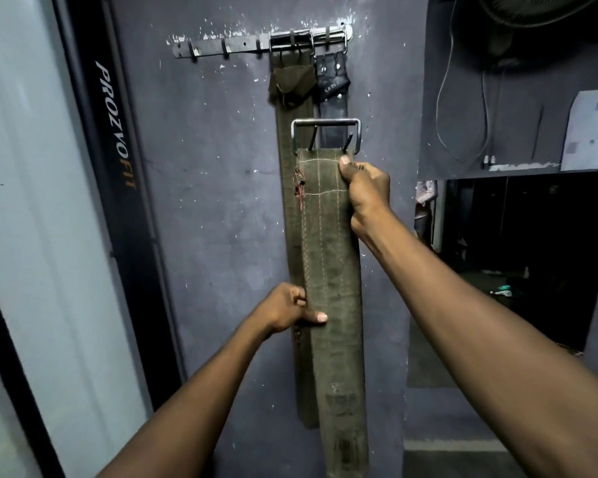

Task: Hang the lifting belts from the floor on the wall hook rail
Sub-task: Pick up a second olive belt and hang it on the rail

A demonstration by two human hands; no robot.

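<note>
I hold a worn olive lifting belt [328, 257] upright in front of the grey wall, its steel buckle [326, 135] on top. My right hand [365, 193] grips its right edge just under the buckle. My left hand [289, 310] pinches its left edge lower down. The buckle is well below the metal hook rail [228, 46] on the wall. On the rail's right part hang a second olive belt [283, 139] and a black leather belt [332, 94], both partly hidden behind the held belt.
Several hooks on the rail's left part [208, 50] carry nothing. A black-framed mirror or glass panel marked PROZVOFIT [114, 125] stands at the left. A dark doorway [518, 250] opens at the right, with a fan [546, 15], cables and a paper sheet [591, 129] above it.
</note>
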